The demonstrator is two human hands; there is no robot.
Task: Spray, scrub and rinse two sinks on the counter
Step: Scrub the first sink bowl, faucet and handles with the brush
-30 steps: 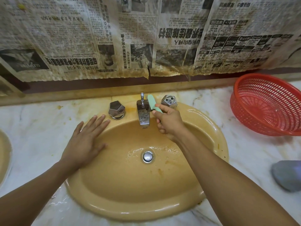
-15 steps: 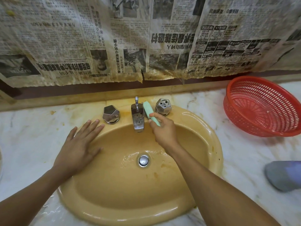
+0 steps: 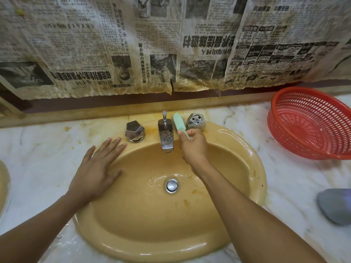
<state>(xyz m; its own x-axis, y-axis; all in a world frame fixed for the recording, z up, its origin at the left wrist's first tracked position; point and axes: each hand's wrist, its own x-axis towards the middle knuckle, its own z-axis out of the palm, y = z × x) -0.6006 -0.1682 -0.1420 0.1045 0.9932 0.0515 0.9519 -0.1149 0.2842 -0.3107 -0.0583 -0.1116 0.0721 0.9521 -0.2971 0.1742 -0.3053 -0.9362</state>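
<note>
Your right hand (image 3: 193, 147) curls round the handle of a pale green brush (image 3: 179, 123), forefinger laid along its back. It holds the brush head on the back ledge of the yellow sink (image 3: 247, 149), between the chrome spout (image 3: 166, 135) and the right tap knob (image 3: 196, 121). Whether the bristles touch the side of the spout cannot be made out.

Your left hand (image 3: 98, 166) lies palm down on the sink's left rim, fingers straight and spread, the fingertips just short of the left tap knob (image 3: 134, 130); it holds nothing. The two hands are apart, one on either side of the spout.

The bowl is wet, with a ring of foamy water and brownish stains around the chrome drain (image 3: 172, 185) at its centre. The sink is set into a white marbled worktop (image 3: 38, 149), yellowed near the taps. At the far left edge a sliver of a second sink (image 3: 3, 185) of the same colour shows.

To the right a red perforated basket (image 3: 303, 133) stands on the worktop near the sink rim. Nearer you, a grey object (image 3: 336, 205) lies at the right edge, cut off by the frame. Stained newspaper (image 3: 171, 44) sheets, hung upside down, cover the wall behind the taps.
</note>
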